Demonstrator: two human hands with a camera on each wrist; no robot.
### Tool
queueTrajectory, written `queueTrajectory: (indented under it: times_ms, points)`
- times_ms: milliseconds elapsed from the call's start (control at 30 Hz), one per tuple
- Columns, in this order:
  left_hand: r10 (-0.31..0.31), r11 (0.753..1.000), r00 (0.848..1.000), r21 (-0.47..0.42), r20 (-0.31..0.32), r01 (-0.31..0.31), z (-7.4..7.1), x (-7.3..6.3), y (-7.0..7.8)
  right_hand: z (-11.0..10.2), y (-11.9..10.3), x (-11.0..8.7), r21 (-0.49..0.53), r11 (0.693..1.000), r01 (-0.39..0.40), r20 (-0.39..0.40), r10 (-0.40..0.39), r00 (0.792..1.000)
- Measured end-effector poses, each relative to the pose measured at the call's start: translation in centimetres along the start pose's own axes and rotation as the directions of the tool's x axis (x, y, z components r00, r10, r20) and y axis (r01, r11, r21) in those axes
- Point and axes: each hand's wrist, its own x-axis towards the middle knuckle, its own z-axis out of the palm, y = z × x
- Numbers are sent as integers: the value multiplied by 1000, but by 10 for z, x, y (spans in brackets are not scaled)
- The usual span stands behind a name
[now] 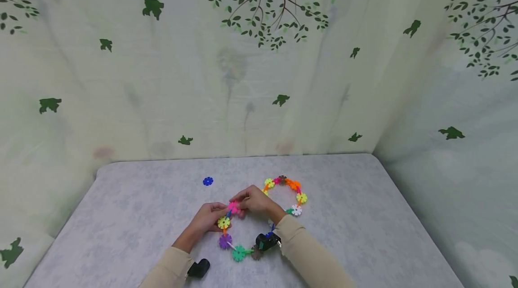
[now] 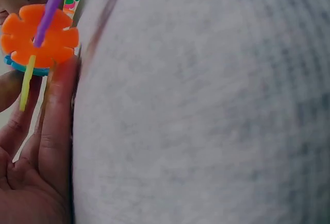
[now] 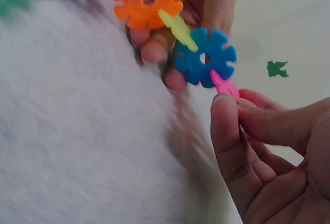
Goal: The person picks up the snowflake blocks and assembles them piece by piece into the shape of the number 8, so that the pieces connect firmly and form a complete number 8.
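A chain of notched plastic flower discs (image 1: 238,253) curves across the table between both hands. My left hand (image 1: 207,218) holds its upper left part, with fingers around the orange disc (image 3: 149,1) and blue disc (image 3: 205,58); a yellow disc (image 3: 178,30) links these two edge-on. Slotted into the blue disc is a pink disc (image 3: 225,84), whose outer edge my right hand (image 1: 256,200) pinches between thumb and fingers. In the left wrist view, the orange disc (image 2: 38,36) faces the camera with the left fingers against its underside. The right forearm hides part of the chain.
A loop of joined discs (image 1: 301,197) in yellow, orange, pink and white lies beyond the right hand. One loose blue disc (image 1: 208,181) lies farther back on the grey table (image 1: 141,198). A leaf-patterned curtain (image 1: 243,121) hangs behind the table's rear edge.
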Motion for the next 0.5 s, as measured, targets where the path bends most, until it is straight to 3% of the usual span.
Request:
queueTrajectory:
  times_ms: [267, 400, 500]
  points:
    - [6, 1000, 999, -19, -51, -7, 3, -6, -1, -33, -21, 23, -134, 991, -8, 46, 15, 999]
    - [-11, 999, 999, -44, -51, 9, 4, -7, 0, -41, -35, 52, -257, 966, 37, 87, -15, 996]
    - [-20, 999, 998, -38, -51, 18, 3, -8, 0, -33, -41, 78, -334, 940, 64, 127, -22, 992]
